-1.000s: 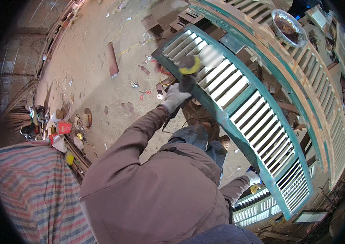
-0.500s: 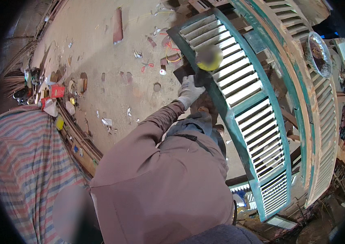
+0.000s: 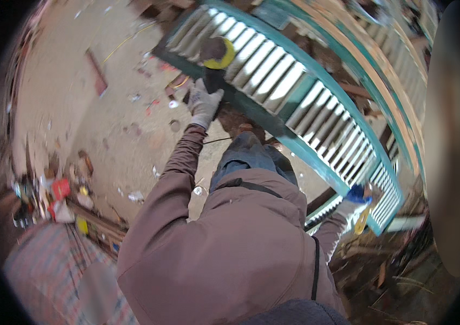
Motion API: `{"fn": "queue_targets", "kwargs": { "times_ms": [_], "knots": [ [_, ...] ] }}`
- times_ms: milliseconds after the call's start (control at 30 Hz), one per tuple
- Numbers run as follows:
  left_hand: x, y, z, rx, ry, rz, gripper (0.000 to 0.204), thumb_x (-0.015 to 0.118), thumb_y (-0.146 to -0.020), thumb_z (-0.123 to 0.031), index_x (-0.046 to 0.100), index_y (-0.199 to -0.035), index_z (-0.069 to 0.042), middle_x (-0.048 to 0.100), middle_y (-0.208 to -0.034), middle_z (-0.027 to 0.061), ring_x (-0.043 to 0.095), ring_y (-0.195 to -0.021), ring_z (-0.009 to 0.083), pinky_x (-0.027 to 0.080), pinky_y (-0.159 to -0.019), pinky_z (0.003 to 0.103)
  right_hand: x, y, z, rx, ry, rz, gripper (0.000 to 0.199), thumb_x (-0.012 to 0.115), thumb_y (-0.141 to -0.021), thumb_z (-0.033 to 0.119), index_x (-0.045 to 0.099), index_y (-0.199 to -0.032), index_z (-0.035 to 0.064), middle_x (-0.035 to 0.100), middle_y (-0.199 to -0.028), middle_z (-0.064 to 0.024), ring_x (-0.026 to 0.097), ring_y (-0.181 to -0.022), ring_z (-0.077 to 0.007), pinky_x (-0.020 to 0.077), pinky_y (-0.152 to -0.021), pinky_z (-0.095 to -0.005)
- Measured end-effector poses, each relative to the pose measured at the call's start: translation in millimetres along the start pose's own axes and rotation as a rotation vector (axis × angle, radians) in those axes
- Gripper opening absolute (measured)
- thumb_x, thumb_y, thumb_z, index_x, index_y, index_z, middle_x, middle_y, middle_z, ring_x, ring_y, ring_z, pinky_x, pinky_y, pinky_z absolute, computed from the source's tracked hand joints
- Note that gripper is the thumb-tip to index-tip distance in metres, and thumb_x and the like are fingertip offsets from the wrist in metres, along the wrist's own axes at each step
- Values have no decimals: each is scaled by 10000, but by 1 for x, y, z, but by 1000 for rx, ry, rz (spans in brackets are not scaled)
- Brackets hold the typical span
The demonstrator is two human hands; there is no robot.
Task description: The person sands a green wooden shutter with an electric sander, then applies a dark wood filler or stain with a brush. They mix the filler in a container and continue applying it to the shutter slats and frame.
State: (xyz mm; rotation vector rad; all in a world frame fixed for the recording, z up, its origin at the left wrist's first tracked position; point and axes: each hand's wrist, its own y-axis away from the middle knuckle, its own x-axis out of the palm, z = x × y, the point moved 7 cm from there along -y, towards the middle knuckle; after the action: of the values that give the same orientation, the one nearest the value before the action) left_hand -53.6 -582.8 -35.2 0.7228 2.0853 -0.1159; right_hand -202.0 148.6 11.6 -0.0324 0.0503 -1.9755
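A green louvered shutter (image 3: 295,122) with pale slats lies slantwise in front of me. My left hand (image 3: 205,104), in a pale grey glove, is closed around the black handle of a tool with a round, yellow-rimmed head (image 3: 217,52), which is over the shutter's far left end. My right hand (image 3: 355,196), in a pale glove with blue on its fingers, is at the shutter's near right part. A yellow-handled tool (image 3: 362,221) shows at that hand, its handle pointing down; blur hides what kind it is.
More green and bare-wood shutter frames (image 3: 360,59) stand beyond, at the right. A reddish block (image 3: 97,76) and scraps are on the dirt floor (image 3: 67,97). At the left are a red box (image 3: 61,188), assorted clutter and a striped cloth (image 3: 40,271). Debris covers the ground at lower right.
My right hand has come into view at the shutter's near end with the yellow-handled tool. The view has shifted; my left hand still holds its tool at the far end.
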Motion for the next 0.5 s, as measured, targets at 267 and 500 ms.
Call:
{"fn": "queue_targets", "kwargs": {
  "times_ms": [267,500],
  "knots": [
    [44,-51,-64,76,-384,63,797,853,-711,-493,539,-1348,-131,557,-1330,188,571,-1213,423,503,-995,531,36,89,19,430,-295,-160,405,634,-990,438,639,-1194,88,701,-1013,-63,657,-856,-184,557,-768,-326],
    [8,-13,-139,474,-305,-319,985,891,-708,-478,443,-1483,-66,473,-1386,236,448,-1298,406,378,-1100,498,-69,203,45,389,-216,-497,314,658,-1010,335,657,-1165,62,671,-938,-22,628,-824,-142,535,-786,-292]
  ]
}}
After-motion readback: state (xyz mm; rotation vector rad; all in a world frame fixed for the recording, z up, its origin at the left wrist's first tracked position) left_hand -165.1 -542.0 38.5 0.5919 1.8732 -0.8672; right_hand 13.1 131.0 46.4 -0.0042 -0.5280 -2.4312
